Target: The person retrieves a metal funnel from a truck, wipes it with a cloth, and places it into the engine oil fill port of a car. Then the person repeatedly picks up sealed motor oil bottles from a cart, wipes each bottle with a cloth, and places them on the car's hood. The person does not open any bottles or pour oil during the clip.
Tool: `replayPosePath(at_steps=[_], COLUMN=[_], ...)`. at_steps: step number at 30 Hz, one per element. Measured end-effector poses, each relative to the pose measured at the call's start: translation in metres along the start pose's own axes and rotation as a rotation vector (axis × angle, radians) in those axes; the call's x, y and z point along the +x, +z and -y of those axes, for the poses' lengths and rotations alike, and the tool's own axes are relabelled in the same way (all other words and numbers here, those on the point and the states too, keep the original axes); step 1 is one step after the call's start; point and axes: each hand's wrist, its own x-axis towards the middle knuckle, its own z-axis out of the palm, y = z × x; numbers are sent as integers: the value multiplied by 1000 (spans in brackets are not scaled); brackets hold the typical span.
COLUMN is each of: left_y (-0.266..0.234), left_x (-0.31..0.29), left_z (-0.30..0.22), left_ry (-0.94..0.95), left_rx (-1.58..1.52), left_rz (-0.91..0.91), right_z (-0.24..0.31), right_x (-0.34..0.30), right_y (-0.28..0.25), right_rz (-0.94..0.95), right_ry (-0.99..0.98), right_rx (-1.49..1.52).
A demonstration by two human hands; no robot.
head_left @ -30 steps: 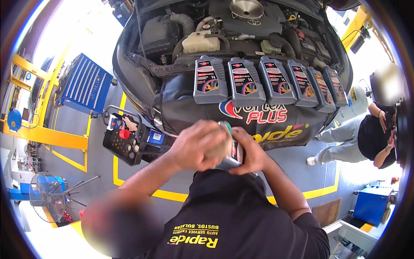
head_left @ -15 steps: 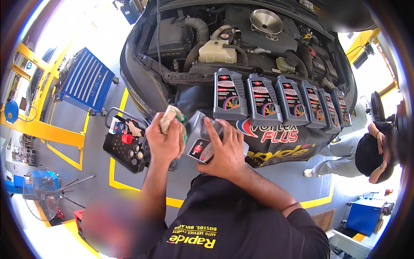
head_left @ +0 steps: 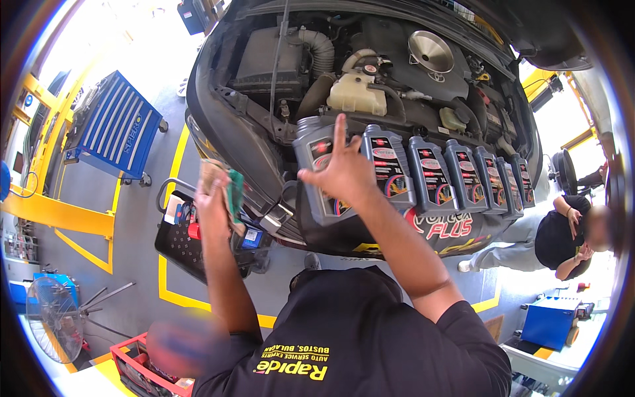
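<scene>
My left hand [head_left: 211,204] is closed around a beige and green rag [head_left: 235,192], out in front of the car's corner. At the left end of a row of grey oil bottles [head_left: 430,175], my right hand [head_left: 350,173] lies over the nearest grey oil bottle [head_left: 314,188]. Its index finger and thumb are spread apart and the other fingers are partly bent. That bottle stands tilted on the black fender cover [head_left: 423,250] along the car's front. My hand hides part of its label.
Beyond the bottles lies the open engine bay, with a metal funnel [head_left: 431,53] on the engine. A black tool tray [head_left: 175,241] stands below my left hand. A blue tool cabinet [head_left: 119,126] is at left. Another person [head_left: 559,238] stands at right.
The bottle that was between my hands now stands at the row's left end. My right hand has moved forward with it and spread its fingers. My left hand has drawn left with the rag.
</scene>
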Motion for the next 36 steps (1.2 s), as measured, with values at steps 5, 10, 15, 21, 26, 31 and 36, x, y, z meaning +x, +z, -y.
replayPosePath(at_steps=[5,10,15,21,26,31,36], left_y=[-10,-27,-105,-260,-348,-269,-76], left_x=[1,-9,-6,7,29,54,28], left_z=[70,69,76,149,195,141,49], left_ry=[-132,-43,41,-206,-171,153,605], left_rx=[80,460,1069,1321,1411,1410,867], left_rz=[202,221,-138,-590,-614,-655,-172], right_z=[6,13,27,-6,-49,-92,-88], right_x=[70,73,63,-11,-40,-72,-74], right_y=[19,12,10,-4,-6,-1,14], right_rz=[112,4,-133,-243,-325,-443,-400], right_ry=[94,45,-1,-120,-217,-297,-390], right_rx=[-303,-385,-558,-67,232,241,155])
